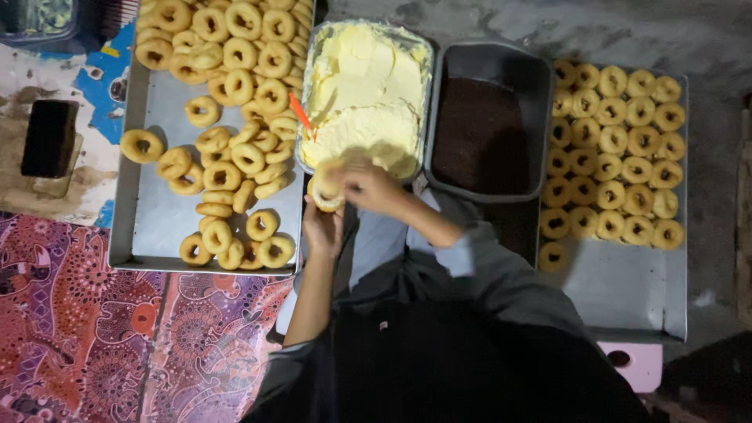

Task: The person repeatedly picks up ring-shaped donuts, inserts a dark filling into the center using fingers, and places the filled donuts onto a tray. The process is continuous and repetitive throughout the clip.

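My left hand (322, 228) holds a plain ring doughnut (325, 193) just below the near edge of a metal tub of pale yellow cream (365, 94). My right hand (370, 186) rests on top of the same doughnut, fingers curled over it, blurred. An orange-handled tool (300, 113) sticks out of the cream at the tub's left side.
A metal tray (164, 227) on the left holds several loose plain doughnuts (235, 86). A grey tub of dark brown sprinkles (482, 133) stands right of the cream. A tray on the right (627, 290) carries doughnuts in rows (615, 157). A dark phone (48, 137) lies far left on patterned cloth.
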